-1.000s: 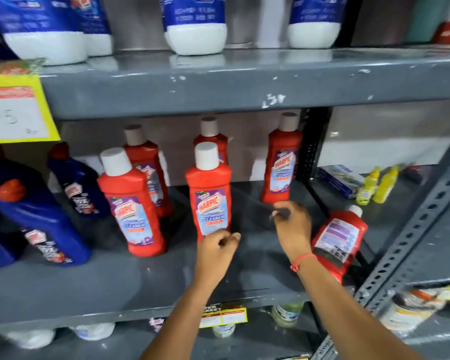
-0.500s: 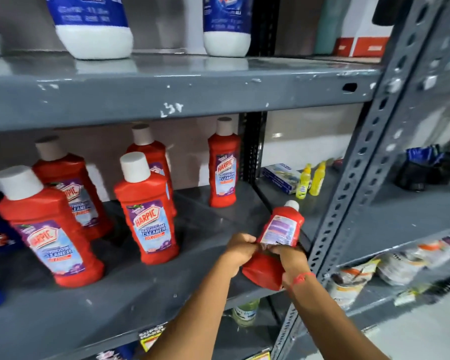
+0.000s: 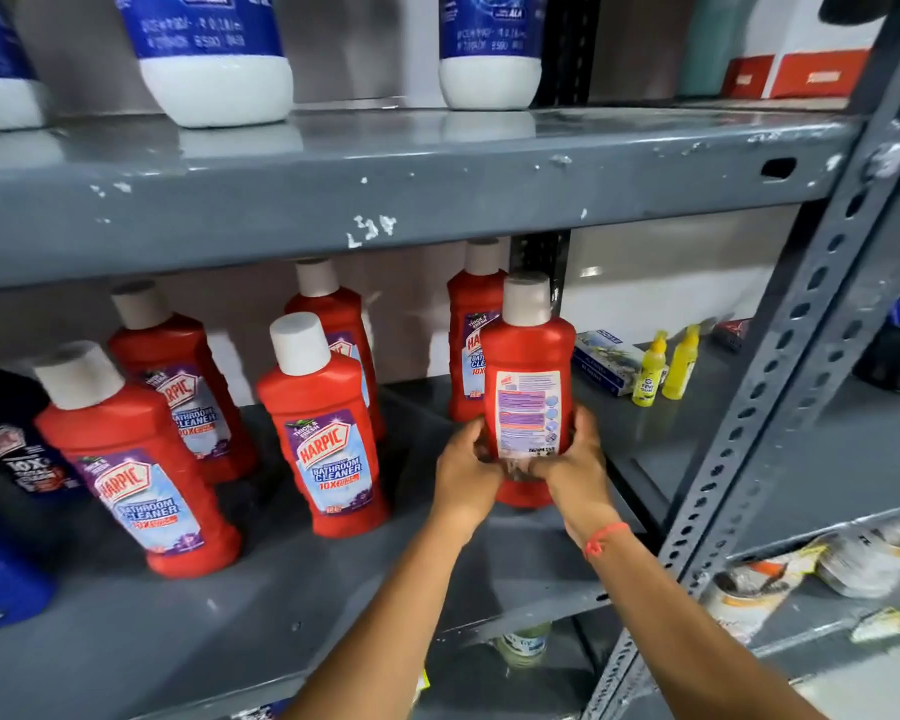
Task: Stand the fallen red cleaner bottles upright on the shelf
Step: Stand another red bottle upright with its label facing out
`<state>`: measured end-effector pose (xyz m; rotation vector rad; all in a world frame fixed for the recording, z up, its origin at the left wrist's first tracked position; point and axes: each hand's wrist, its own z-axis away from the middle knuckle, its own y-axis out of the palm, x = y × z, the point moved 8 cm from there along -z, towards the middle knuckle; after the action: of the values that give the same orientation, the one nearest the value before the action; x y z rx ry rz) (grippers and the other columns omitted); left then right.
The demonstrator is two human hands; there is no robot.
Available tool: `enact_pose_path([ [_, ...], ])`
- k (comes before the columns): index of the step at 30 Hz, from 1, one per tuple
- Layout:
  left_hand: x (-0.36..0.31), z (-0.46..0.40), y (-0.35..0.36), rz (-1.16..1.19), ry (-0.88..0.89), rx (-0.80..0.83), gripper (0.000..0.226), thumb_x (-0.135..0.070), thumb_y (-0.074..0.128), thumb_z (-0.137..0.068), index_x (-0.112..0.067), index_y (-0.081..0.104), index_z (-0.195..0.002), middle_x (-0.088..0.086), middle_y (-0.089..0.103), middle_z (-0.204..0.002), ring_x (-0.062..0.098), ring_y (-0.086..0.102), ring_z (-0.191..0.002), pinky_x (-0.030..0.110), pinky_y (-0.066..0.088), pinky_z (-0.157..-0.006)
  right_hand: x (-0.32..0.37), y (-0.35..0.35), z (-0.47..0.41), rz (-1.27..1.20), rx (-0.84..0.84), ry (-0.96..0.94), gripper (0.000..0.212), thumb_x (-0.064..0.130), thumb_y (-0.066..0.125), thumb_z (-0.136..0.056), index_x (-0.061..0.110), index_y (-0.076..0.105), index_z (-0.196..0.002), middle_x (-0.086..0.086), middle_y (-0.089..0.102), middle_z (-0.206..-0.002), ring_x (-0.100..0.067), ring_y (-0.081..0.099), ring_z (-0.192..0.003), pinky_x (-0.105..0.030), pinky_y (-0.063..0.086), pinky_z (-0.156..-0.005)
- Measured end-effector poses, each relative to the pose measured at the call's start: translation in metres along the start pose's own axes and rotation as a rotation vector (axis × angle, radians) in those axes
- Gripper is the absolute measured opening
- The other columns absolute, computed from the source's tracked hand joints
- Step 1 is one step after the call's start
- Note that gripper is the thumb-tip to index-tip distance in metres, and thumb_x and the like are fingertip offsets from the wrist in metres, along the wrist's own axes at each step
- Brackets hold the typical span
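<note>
The held red bottle [image 3: 528, 387], which half a second earlier lay tilted with its cap pointing up and to the right near the shelf's front edge, now stands upright with its white cap at the top and its back label facing the camera. Both hands have shifted with it: the left hand [image 3: 466, 472] wraps the bottle's lower left side and the right hand [image 3: 575, 467] wraps its lower right side, fingers curled around the body just above the base. Whether the base touches the grey metal shelf [image 3: 333, 605] cannot be told, as the hands cover part of it. The bottle is at the right end of the shelf, directly in front of another upright red bottle [image 3: 466, 350] and to the right of the front-centre red bottle [image 3: 326, 433]. Three further red bottles stand upright to the left, at [image 3: 136, 470], [image 3: 185, 387] and [image 3: 336, 324]. All are glossy moulded plastic with flattened shoulders, cylindrical white caps and printed purple-and-blue labels. The shelf is painted steel, scuffed and chipped, carried by a perforated angle post [image 3: 780, 397]. A thin red thread band [image 3: 606, 537] circles the right wrist. Two small yellow bottles [image 3: 666, 368] stand on the adjoining shelf to the right.
</note>
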<state>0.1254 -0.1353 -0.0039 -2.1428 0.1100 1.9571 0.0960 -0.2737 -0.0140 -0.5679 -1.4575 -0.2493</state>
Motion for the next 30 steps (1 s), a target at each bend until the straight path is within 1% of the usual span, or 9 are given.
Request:
enact_pose_path([
  [5, -0.006, -0.013, -0.017, -0.171, 0.106, -0.067, 0.034, 0.004, 0.057, -0.073, -0.011, 0.062, -0.103, 0.013, 0.069, -0.107, 0.022, 0.065, -0.097, 0.036, 0.053, -0.089, -0.004, 0.018, -0.023, 0.127, 0.111, -0.052, 0.068, 0.001, 0.075, -0.064, 0.022, 0.046, -0.122, -0.003, 0.064, -0.109, -0.027, 0.061, -0.105, -0.045, 0.052, -0.091],
  [9, -0.006, -0.017, -0.016, -0.180, 0.138, -0.047, 0.036, -0.001, 0.059, -0.076, -0.013, 0.061, -0.109, 0.008, 0.069, -0.110, 0.016, 0.065, -0.097, 0.031, 0.052, -0.090, 0.007, 0.021, -0.025, 0.138, 0.195, -0.109, 0.064, -0.001, 0.072, -0.067, 0.019, 0.046, -0.122, 0.019, 0.057, -0.088, 0.000, 0.058, -0.082, -0.016, 0.046, -0.070],
  [12, 0.000, -0.022, -0.019, -0.167, 0.105, -0.018, 0.036, -0.005, 0.062, -0.077, -0.014, 0.061, -0.112, 0.006, 0.069, -0.107, 0.011, 0.063, -0.089, 0.025, 0.051, -0.085, 0.009, 0.028, -0.026, 0.083, 0.293, -0.108, 0.066, -0.003, 0.071, -0.068, 0.026, 0.046, -0.121, 0.001, 0.064, -0.111, -0.016, 0.060, -0.104, -0.033, 0.049, -0.092],
  [15, 0.012, -0.026, -0.023, -0.184, 0.052, 0.054, 0.031, -0.007, 0.062, -0.078, -0.014, 0.063, -0.109, 0.009, 0.070, -0.105, 0.013, 0.064, -0.088, 0.019, 0.051, -0.080, -0.001, 0.031, -0.025, 0.085, 0.307, -0.069, 0.063, 0.000, 0.070, -0.073, 0.016, 0.046, -0.129, -0.009, 0.062, -0.125, -0.024, 0.057, -0.116, -0.044, 0.044, -0.104],
  [18, 0.022, -0.025, -0.022, -0.209, 0.028, 0.093, 0.030, -0.005, 0.058, -0.080, -0.011, 0.063, -0.109, 0.011, 0.069, -0.109, 0.018, 0.063, -0.098, 0.028, 0.049, -0.090, -0.016, 0.031, -0.022, 0.101, 0.283, -0.054, 0.060, 0.005, 0.069, -0.076, 0.015, 0.047, -0.131, -0.008, 0.062, -0.126, -0.023, 0.056, -0.119, -0.041, 0.042, -0.106],
  [22, 0.026, -0.025, -0.021, -0.207, 0.023, 0.096, 0.028, -0.003, 0.055, -0.082, -0.010, 0.064, -0.108, 0.011, 0.069, -0.109, 0.014, 0.062, -0.096, 0.026, 0.047, -0.090, -0.023, 0.032, -0.012, 0.118, 0.212, -0.047, 0.063, 0.013, 0.068, -0.077, 0.015, 0.043, -0.135, -0.003, 0.061, -0.124, -0.019, 0.054, -0.119, -0.033, 0.041, -0.105],
  [25, 0.027, -0.026, -0.022, -0.171, -0.014, 0.135, 0.031, 0.003, 0.048, -0.084, -0.008, 0.062, -0.110, 0.010, 0.067, -0.108, 0.015, 0.060, -0.097, 0.031, 0.048, -0.093, -0.025, 0.037, 0.004, 0.064, 0.108, -0.057, 0.073, 0.007, 0.065, -0.076, 0.015, 0.033, -0.141, -0.003, 0.056, -0.129, -0.017, 0.051, -0.121, -0.031, 0.038, -0.108],
  [27, 0.030, -0.026, -0.021, -0.132, -0.079, 0.164, 0.035, 0.007, 0.041, -0.085, -0.009, 0.061, -0.108, 0.004, 0.066, -0.102, 0.015, 0.060, -0.095, 0.027, 0.050, -0.086, -0.026, 0.042, 0.014, 0.027, 0.003, -0.057, 0.079, -0.002, 0.064, -0.073, 0.008, 0.029, -0.142, -0.014, 0.051, -0.135, -0.027, 0.047, -0.127, -0.041, 0.037, -0.110],
  [30, 0.035, -0.022, -0.024, -0.057, -0.163, 0.150, 0.039, 0.008, 0.034, -0.084, -0.019, 0.063, -0.088, -0.006, 0.063, -0.083, 0.006, 0.057, -0.082, 0.016, 0.046, -0.069, -0.028, 0.056, 0.022, -0.053, -0.027, -0.030, 0.087, -0.005, 0.066, -0.068, 0.007, 0.024, -0.143, -0.016, 0.041, -0.143, -0.030, 0.040, -0.132, -0.043, 0.036, -0.110],
])
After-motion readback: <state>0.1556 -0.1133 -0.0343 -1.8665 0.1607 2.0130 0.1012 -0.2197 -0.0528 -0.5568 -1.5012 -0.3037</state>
